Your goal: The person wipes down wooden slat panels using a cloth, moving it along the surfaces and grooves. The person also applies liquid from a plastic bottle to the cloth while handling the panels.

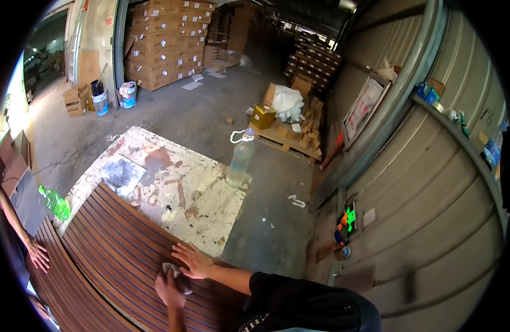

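My left hand (169,289) is closed on a crumpled pale cloth (180,278), which rests against a brown slatted panel (122,232) with dark grooves. Just beyond it, my right hand (195,261) lies flat on the same panel near its far edge, fingers stretched out and holding nothing. My right arm, in a black sleeve, reaches in from the right. A second slatted panel (66,288) lies alongside on the left, with a narrow gap between the two. Another person's hand (38,257) rests spread on that left panel.
Beyond the panels lies a stained white board (205,207) bearing a large clear bottle (241,160) with a white loop. A green bottle (57,203) stands at left. Farther off are a pallet (285,138) with a yellow tin (262,117), stacked cartons (166,44) and buckets (101,103). A corrugated wall (421,210) closes the right.
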### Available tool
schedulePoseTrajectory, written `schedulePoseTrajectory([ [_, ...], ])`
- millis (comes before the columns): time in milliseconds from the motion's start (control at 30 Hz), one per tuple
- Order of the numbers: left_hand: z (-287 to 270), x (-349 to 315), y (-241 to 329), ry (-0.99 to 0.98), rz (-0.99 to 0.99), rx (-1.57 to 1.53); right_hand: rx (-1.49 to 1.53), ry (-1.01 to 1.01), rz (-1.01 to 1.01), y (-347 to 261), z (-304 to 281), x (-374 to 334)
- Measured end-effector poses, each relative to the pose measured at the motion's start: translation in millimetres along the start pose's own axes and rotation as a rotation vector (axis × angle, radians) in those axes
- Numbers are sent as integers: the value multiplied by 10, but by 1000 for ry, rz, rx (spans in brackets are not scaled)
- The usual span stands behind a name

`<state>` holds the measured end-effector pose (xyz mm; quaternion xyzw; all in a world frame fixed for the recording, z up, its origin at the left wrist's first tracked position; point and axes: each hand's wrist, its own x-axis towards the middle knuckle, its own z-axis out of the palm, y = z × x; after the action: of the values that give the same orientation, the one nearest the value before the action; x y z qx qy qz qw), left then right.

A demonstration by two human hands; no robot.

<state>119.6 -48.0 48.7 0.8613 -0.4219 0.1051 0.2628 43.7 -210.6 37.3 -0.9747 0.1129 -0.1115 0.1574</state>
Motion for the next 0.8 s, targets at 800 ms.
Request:
schedulePoseTrajectory([
  [800,-775,-1955,-146,173,-518,241,145,249,-138,39,34,17],
])
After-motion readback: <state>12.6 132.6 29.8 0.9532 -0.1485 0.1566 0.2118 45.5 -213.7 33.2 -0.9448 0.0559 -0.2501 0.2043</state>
